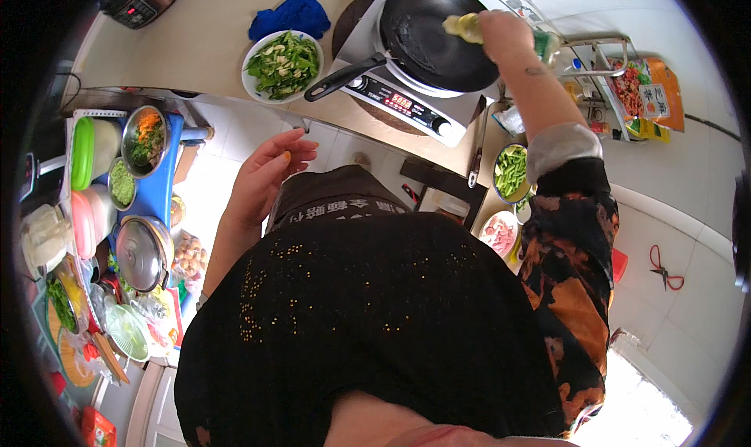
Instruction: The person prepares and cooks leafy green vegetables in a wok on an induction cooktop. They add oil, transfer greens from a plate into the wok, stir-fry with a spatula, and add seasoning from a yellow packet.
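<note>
My right hand (pixel 506 37) grips a bottle of yellowish liquid (pixel 467 27), its neck pointing left over a black frying pan (pixel 419 33). Most of the bottle's body is hidden by the hand. I cannot tell whether liquid is flowing. The pan rests on an induction cooker (pixel 405 104) with a lit display, and its handle (pixel 346 77) points towards the lower left. My left hand (pixel 273 168) hangs in front of the counter's edge, fingers apart and holding nothing. Nearby on the counter, a white bowl (pixel 249 88) contains green leaves and pale slices.
A blue cloth (pixel 290 17) lies behind the bowl. Right of the cooker are a long-handled utensil (pixel 476 159), a bowl of cut green vegetables (pixel 511 174) and a dish of raw meat (pixel 499 234). A wire rack (pixel 598 60) stands beyond. At left, a blue table (pixel 159 183) bears several food containers.
</note>
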`<state>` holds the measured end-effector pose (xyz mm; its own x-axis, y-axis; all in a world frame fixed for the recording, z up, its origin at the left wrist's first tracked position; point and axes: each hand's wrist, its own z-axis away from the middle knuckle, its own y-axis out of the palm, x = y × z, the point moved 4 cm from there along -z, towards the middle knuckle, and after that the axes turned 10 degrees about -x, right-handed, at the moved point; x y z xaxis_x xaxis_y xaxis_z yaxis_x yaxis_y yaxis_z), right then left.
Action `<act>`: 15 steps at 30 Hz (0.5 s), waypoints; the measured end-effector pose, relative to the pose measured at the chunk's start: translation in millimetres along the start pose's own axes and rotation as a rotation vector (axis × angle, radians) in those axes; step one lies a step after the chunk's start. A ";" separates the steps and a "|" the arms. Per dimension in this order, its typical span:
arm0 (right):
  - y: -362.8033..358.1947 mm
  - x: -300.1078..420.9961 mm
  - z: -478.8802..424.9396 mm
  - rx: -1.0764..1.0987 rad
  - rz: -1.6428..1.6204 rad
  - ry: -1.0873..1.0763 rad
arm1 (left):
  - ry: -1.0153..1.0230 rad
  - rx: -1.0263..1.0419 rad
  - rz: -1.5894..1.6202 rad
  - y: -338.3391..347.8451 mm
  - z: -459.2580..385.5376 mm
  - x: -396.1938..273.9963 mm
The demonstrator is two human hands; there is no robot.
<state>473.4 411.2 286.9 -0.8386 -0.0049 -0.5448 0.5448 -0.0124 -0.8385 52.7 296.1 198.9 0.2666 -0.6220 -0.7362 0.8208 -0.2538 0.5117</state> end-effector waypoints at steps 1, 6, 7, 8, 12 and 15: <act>-2.9 -9.6 -3.2 0.012 0.019 0.059 | 0.004 -0.008 0.006 -6.3 1.7 0.1; 3.9 -74.6 12.1 0.068 0.131 0.167 | 0.018 -0.045 0.043 -24.6 9.0 -4.4; 4.9 -72.8 14.3 0.115 0.119 0.144 | 0.025 -0.080 0.044 -27.7 12.8 -4.2; -1.6 -77.4 26.1 0.175 0.133 0.142 | 0.025 -0.082 0.056 -31.0 12.1 -3.2; -12.4 -73.2 69.9 0.200 0.192 -0.058 | 0.042 -0.058 0.086 -37.9 7.0 0.3; -30.8 -47.1 83.1 0.114 0.092 -0.052 | 0.037 -0.035 0.076 -34.0 1.2 -1.3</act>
<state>495.9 328.8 339.5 -0.7856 -0.0629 -0.6155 0.6181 -0.1230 -0.7764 23.8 304.7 183.0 0.3472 -0.6106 -0.7118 0.8141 -0.1805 0.5519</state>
